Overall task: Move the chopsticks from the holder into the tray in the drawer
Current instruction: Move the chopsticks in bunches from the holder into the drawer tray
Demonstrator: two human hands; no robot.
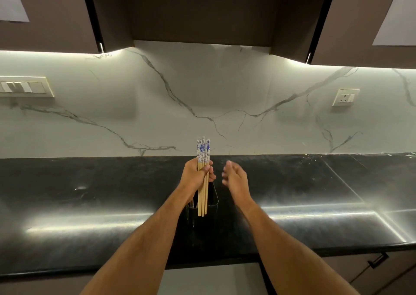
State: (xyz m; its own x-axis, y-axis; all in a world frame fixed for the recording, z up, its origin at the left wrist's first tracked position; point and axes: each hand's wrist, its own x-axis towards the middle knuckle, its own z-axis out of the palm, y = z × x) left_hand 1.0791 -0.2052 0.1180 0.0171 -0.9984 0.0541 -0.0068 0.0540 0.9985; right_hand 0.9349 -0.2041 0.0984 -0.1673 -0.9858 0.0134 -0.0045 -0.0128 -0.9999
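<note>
Gripping the chopsticks (203, 177) above the holder (203, 207), left hand (196, 175); right hand (234, 176) seemingly loose, empty.

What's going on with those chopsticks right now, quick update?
Left hand grips chopsticks, lifted, tips near the black holder. Right hand open beside, holding nothing. Drawer tray not in view.

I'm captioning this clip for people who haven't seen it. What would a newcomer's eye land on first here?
First, the chopsticks, a bundle with blue-and-white tops, gripped upright by the left hand at centre frame. Their lower ends hang at the black holder on the dark counter. Beside them the right hand hovers open, holding nothing, with the white veined backsplash behind.
</note>
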